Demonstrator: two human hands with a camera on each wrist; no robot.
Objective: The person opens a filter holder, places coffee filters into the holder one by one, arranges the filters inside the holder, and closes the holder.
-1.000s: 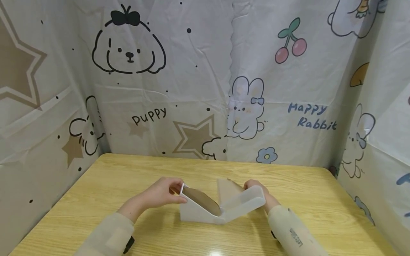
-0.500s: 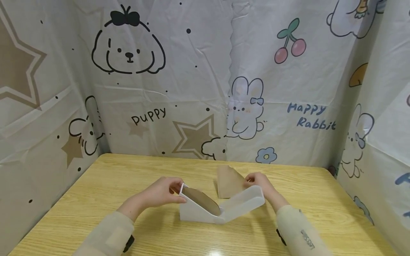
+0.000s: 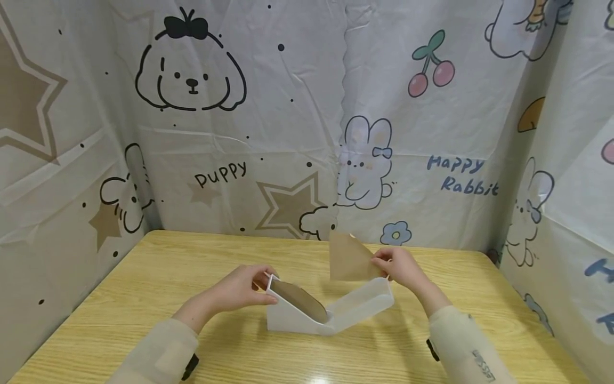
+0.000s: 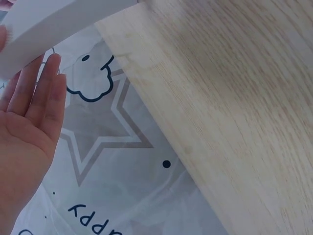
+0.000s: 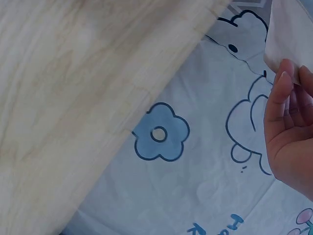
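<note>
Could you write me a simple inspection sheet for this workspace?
Surface: wood-grain table.
Job's things: white box with its translucent lid open and brown material inside; a separate brown sheet, lifted.
Clutter: nothing seen.
Hands: left hand grips the box's raised end; right hand pinches the sheet.
Cables: nothing seen.
Surroundings: pale cloth backdrop printed with cartoon animals, stars and cherries.
</note>
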